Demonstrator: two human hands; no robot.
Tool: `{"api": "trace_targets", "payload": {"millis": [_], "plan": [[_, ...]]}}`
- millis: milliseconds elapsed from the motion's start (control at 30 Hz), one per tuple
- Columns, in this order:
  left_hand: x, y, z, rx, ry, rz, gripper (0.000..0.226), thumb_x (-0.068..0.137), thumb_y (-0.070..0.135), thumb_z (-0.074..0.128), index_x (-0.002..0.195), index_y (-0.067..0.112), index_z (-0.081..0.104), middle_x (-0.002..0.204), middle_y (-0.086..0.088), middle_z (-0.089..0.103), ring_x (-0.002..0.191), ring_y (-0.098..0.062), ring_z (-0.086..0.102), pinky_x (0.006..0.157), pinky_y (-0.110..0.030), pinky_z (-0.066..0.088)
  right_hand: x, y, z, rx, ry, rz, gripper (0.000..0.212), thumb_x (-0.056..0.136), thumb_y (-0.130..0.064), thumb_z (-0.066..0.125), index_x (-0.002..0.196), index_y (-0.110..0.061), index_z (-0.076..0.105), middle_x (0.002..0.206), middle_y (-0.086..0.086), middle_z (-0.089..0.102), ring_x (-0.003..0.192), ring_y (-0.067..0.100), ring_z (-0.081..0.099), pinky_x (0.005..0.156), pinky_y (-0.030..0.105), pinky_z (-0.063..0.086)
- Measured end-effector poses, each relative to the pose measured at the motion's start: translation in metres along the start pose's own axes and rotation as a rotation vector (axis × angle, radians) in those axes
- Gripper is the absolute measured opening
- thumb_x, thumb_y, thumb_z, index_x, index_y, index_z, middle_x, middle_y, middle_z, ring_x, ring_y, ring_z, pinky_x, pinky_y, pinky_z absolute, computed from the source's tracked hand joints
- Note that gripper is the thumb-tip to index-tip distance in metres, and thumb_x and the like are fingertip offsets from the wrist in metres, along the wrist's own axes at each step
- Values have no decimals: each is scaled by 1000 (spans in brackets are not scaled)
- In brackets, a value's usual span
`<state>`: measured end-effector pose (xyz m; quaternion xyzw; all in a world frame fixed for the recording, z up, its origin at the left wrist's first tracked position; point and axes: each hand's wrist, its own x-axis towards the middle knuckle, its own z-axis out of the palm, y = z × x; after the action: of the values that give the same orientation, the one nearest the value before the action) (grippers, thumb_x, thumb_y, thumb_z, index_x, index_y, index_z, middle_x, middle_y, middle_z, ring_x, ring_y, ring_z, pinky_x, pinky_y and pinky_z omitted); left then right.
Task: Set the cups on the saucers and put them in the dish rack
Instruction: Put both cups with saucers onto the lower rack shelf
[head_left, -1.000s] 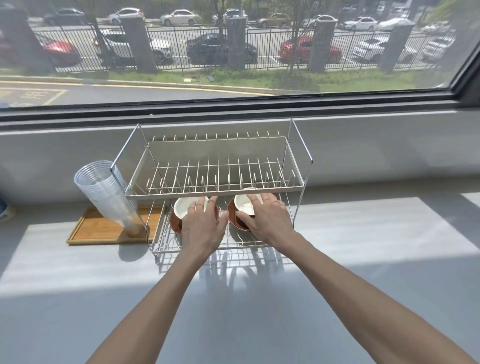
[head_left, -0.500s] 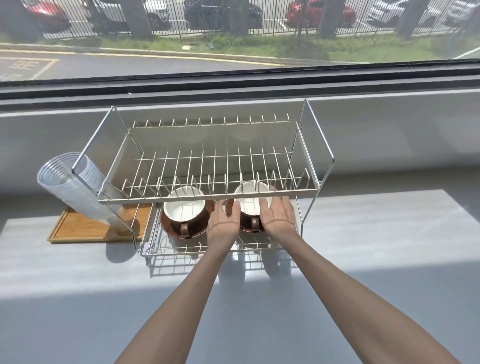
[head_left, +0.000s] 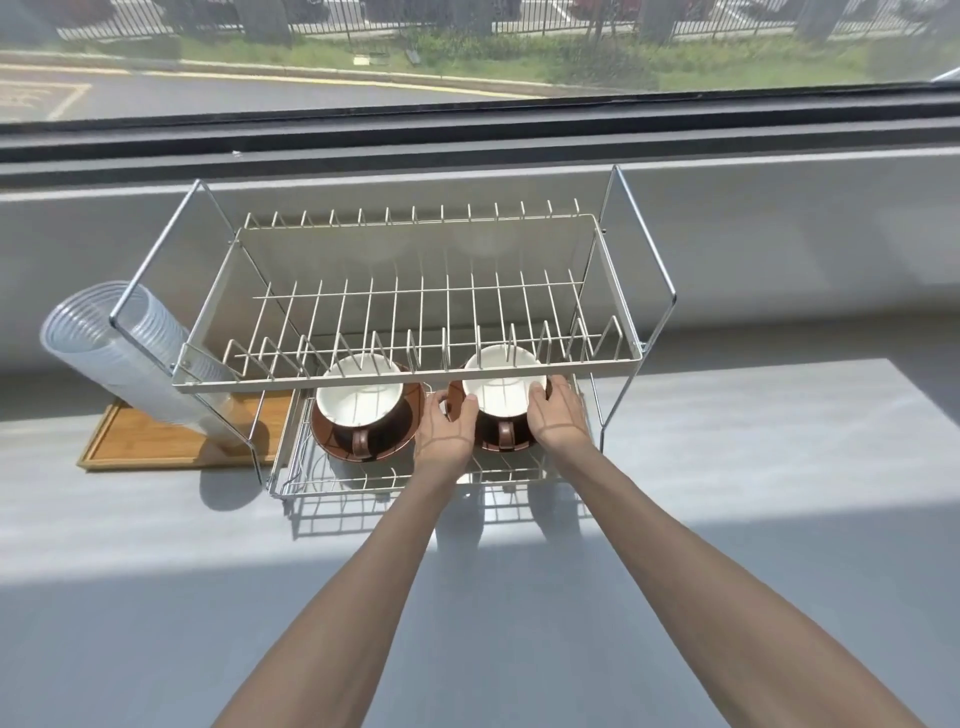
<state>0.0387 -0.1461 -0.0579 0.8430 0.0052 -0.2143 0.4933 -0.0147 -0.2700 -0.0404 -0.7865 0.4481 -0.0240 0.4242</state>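
Observation:
A two-tier wire dish rack (head_left: 613, 358) stands on the grey counter by the window. On its lower tier sit two brown cups with white insides, each on a brown saucer. The left cup (head_left: 358, 400) rests on its saucer (head_left: 324, 439) with nothing touching it, handle toward me. The right cup (head_left: 501, 387) is clasped from both sides: my left hand (head_left: 449, 428) on its left, my right hand (head_left: 556, 418) on its right. Its saucer (head_left: 456, 400) is mostly hidden by the hands. The upper tier holds nothing.
A tilted stack of clear plastic cups (head_left: 119, 353) leans on a wooden tray (head_left: 156, 441) left of the rack. The window sill wall runs behind. Grey countertop (head_left: 753, 467) stretches right of the rack and toward me.
My left hand left the left cup and moved right onto the right cup, which both hands now hold. The camera view has moved closer and tilted down.

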Motion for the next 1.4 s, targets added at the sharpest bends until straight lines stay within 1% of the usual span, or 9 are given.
{"api": "trace_targets", "payload": {"millis": [133, 367, 467, 567, 700, 800, 1000, 1233, 1400], "plan": [[-6, 1, -7, 57, -96, 3, 49, 97, 49, 48, 137, 22, 45, 140, -7, 51, 125, -29, 50, 103, -47, 46, -8, 1, -5, -28, -2, -63, 48, 104, -27, 37, 146, -4, 37, 148, 18, 44, 139, 31, 34, 111, 33, 25], [-17, 11, -57, 450, -398, 50, 50, 97, 52, 45, 136, 21, 52, 138, -7, 51, 115, -27, 59, 94, -43, 54, -39, -9, -14, -306, -3, -243, 54, 103, -36, 37, 150, -11, 31, 161, 13, 24, 149, 26, 17, 121, 35, 12], [-23, 17, -81, 569, -416, 91, 56, 96, 52, 48, 140, 18, 51, 137, -5, 56, 116, -24, 60, 98, -39, 50, -53, -20, -16, -452, -24, -380, 50, 101, -37, 39, 147, -18, 38, 153, 9, 37, 142, 27, 30, 117, 37, 22], [-30, 23, -104, 692, -429, 94, 57, 96, 56, 46, 135, 15, 56, 126, -4, 59, 102, -19, 56, 78, -31, 45, -66, -32, -12, -535, -78, -464, 47, 100, -40, 41, 142, -20, 43, 148, 8, 44, 136, 28, 39, 111, 40, 33], [-31, 21, -131, 871, -414, 95, 52, 96, 59, 41, 95, 13, 64, 100, -6, 62, 84, -22, 57, 65, -31, 40, -78, -50, 1, -606, -121, -571, 48, 99, -42, 43, 142, -20, 44, 149, 9, 42, 136, 28, 38, 108, 41, 35], [-27, 13, -149, 955, -286, 138, 51, 95, 58, 43, 95, 12, 66, 101, -6, 68, 92, -24, 62, 77, -34, 47, -80, -66, 13, -643, -171, -597, 50, 100, -44, 42, 145, -23, 38, 153, 8, 37, 139, 27, 33, 110, 41, 33], [-6, -7, -163, 738, -54, 76, 58, 96, 59, 37, 140, 23, 47, 139, -7, 58, 126, -28, 53, 100, -37, 41, -85, -81, 50, -489, -141, -554, 56, 102, -50, 34, 146, -15, 35, 137, 11, 48, 131, 26, 38, 113, 37, 29], [22, -26, -151, 576, -33, 117, 53, 106, 39, 26, 156, 20, 27, 165, -8, 15, 151, -26, 10, 120, -40, 10, -62, -84, 86, -151, -199, -326, 57, 104, -42, 32, 153, -15, 25, 153, 18, 34, 140, 33, 31, 116, 38, 19], [33, -34, -145, 235, 98, -25, 53, 103, 45, 36, 150, 21, 39, 150, -11, 45, 137, -30, 41, 112, -35, 29, -51, -75, 96, -63, -270, -282, 48, 106, -33, 29, 141, -3, 39, 147, 21, 39, 140, 31, 32, 115, 35, 20]]}}
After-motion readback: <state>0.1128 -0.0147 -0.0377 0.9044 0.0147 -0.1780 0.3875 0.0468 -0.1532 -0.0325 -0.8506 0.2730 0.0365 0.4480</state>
